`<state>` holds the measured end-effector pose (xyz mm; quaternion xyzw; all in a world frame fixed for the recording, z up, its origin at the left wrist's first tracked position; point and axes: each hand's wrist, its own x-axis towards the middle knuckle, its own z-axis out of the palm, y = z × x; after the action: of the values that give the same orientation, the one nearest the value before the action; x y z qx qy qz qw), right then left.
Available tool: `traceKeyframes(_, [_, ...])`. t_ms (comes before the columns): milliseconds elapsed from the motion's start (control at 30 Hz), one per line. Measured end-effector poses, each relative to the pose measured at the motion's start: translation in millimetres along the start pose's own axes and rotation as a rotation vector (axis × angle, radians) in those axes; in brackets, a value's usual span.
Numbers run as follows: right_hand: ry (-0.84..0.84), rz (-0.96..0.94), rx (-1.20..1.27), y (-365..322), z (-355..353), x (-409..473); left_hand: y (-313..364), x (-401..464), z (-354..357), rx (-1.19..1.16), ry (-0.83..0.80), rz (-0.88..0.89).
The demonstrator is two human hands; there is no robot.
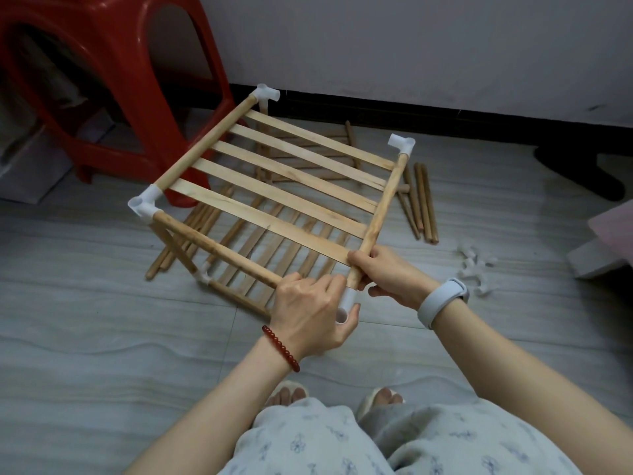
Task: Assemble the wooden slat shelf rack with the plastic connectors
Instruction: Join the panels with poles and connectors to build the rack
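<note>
left hand grips white corner connector at near end of side rod | right hand grips that rod just above | slat shelf raised over floor | spare rods, loose connectors at right

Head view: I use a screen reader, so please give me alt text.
Two hands work at the near corner of a wooden slat shelf rack on the floor: the left hand holds a white plastic connector, the right hand grips the side dowel entering it.
</note>
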<state>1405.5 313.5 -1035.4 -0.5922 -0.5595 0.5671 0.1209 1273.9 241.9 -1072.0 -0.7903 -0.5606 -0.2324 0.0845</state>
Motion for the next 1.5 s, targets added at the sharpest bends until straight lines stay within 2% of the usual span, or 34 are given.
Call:
traceKeyframes(433, [-0.069,-0.006,-0.021,5,0,-3,0,7,0,-0.025,-0.004,-0.035])
traceKeyframes(567, [-0.104,0.079,0.114,14,-5,-4,-11,1,0,-0.016,0.07,-0.011])
traceKeyframes(700, [0.054,0.083,0.288,9,-5,-1,-23,-13,10,0.02,0.2,-0.009])
traceKeyframes(833, [0.19,0.03,0.161,-5,1,8,-27,-15,19,-0.055,0.307,-0.012])
traceKeyframes(1133, [0.146,0.014,0.09,-5,17,16,-32,-11,27,-0.096,0.384,-0.003])
traceKeyframes(1233, [0.141,0.017,0.122,-9,17,17,-40,-5,23,-0.098,0.315,0.004])
traceKeyframes(1333, [0.105,0.044,0.078,-12,16,15,-54,-5,11,-0.09,0.133,0.055])
traceKeyframes(1433, [-0.001,0.083,-0.058,-15,6,7,-71,-13,-10,-0.147,-0.048,0.119])
traceKeyframes(1500, [0.103,0.034,-0.205,-19,-6,0,-86,-20,-30,-0.173,-0.131,0.089])
